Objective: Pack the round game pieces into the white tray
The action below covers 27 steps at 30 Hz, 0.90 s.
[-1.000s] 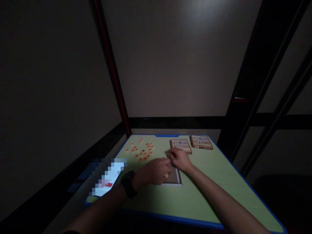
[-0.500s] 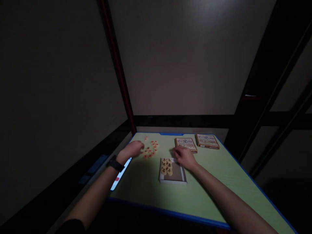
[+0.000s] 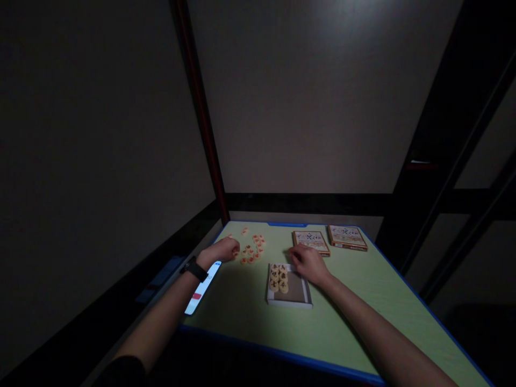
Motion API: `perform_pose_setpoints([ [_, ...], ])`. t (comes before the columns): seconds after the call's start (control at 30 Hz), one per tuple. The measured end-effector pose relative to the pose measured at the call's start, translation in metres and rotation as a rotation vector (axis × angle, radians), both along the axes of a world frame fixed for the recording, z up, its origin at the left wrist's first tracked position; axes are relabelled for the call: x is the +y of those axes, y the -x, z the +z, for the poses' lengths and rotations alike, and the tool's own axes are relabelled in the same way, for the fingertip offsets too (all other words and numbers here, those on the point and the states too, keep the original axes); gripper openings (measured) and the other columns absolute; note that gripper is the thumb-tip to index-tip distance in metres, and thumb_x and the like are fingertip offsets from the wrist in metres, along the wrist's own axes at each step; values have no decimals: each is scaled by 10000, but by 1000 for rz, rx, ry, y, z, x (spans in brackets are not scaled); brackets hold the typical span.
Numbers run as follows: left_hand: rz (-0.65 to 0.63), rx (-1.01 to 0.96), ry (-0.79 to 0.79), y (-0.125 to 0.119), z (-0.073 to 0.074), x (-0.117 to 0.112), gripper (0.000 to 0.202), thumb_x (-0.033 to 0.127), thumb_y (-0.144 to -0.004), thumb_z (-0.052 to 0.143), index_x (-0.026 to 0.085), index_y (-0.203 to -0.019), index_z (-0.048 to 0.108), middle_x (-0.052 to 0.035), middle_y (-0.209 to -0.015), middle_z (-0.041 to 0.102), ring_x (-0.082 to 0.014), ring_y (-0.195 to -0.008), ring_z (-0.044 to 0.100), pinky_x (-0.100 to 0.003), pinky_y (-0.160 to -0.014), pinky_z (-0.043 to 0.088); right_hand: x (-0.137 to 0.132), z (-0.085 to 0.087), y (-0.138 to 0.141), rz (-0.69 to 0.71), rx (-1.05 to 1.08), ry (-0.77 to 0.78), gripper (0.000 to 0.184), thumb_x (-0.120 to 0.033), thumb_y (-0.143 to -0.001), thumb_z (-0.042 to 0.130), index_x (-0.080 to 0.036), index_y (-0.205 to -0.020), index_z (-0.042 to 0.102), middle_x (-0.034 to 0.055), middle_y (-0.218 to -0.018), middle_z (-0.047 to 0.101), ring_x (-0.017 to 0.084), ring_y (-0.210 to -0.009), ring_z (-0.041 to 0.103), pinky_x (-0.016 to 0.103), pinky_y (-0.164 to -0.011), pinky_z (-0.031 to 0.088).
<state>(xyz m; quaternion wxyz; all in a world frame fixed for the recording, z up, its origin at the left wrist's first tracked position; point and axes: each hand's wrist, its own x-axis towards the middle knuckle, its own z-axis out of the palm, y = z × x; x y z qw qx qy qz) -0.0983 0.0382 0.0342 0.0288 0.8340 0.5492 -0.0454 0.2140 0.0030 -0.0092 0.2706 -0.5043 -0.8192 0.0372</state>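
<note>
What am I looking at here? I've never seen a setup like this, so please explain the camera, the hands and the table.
There is no machine: these are one person's bare hands, and every view comes from a single camera worn on the head, looking forward and down.

On the green table sit an open tray with round dark-marked pieces along its left side, scattered red-marked pieces, two flat boxes and a lit phone.

The left hand, with a dark watch on its wrist, is beside the scattered pieces; whether it holds one is unclear. The right hand is between tray and nearer box, with nothing visibly held.
</note>
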Motion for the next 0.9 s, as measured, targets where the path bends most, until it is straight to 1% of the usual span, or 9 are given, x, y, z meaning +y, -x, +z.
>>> perform_pose_setpoints([
  [0.1, -8, -51, 1, 8, 6, 2, 270, 90, -688, 608, 180, -916, 722, -21, -849, 706, -155, -786, 615, -211, -696, 433, 0, 1, 0, -1, -11, 0, 248, -143, -882, 512, -163, -990, 735, 93, -1000, 744, 221, -929, 680, 293, -814, 479],
  [0.23, 54, -106, -100, 17, 11, 14, 324, 74, -776, 524, 173, -1000, 736, -67, -959, 734, -173, -876, 648, -226, -787, 459, -1, 1, 1, 1, -12, 2, 252, -143, -886, 507, -160, -998, 732, 93, -1007, 742, 223, -943, 678, 292, -826, 475],
  [0.33, 53, -41, -169, 17, 8, 24, 385, 53, -772, 522, 172, -1072, 731, -108, -1090, 718, -217, -1008, 643, -266, -864, 467, -1, 0, 0, 2, -10, 2, 249, -141, -883, 510, -162, -996, 731, 89, -1001, 742, 221, -935, 677, 290, -822, 472],
  [0.43, 5, 11, -184, 12, 2, 28, 383, 59, -775, 532, 170, -1084, 730, -128, -1121, 700, -239, -1042, 635, -289, -878, 471, 0, -1, -1, 3, -19, -5, 244, -137, -880, 507, -167, -973, 731, 87, -988, 741, 213, -916, 673, 284, -805, 468],
  [0.53, -35, -5, -192, 7, -2, 27, 334, 65, -775, 537, 168, -1017, 744, -121, -1060, 706, -228, -1012, 637, -268, -848, 469, 1, -2, -1, 5, -39, -7, 243, -138, -884, 498, -170, -952, 729, 84, -972, 739, 207, -904, 670, 276, -791, 464],
  [0.67, -53, -83, -189, 0, -2, 25, 302, 94, -775, 514, 158, -943, 757, -117, -1002, 718, -214, -944, 635, -267, -822, 459, 1, -3, -1, 10, -36, -12, 247, -149, -891, 493, -176, -960, 728, 79, -969, 739, 203, -903, 670, 273, -793, 464],
  [0.73, -54, -151, -130, -3, 0, 25, 281, 127, -760, 521, 154, -905, 760, -86, -905, 726, -194, -860, 629, -253, -779, 450, 1, -3, -1, 8, -32, -9, 252, -151, -891, 494, -178, -974, 730, 81, -988, 740, 206, -915, 672, 277, -807, 467],
  [0.8, -53, -198, -24, -7, 1, 24, 230, 170, -729, 552, 152, -836, 756, -42, -751, 701, -171, -758, 605, -234, -709, 431, 1, -2, 0, 5, -33, 1, 255, -151, -891, 495, -178, -983, 732, 84, -1013, 739, 209, -929, 673, 282, -819, 468],
  [0.9, -37, -184, 87, -14, 2, 22, 156, 198, -669, 606, 161, -753, 733, -3, -638, 645, -155, -671, 567, -231, -641, 397, 0, -2, 0, 6, -28, 8, 254, -152, -896, 492, -175, -976, 732, 88, -1024, 737, 210, -933, 672, 282, -827, 468],
])
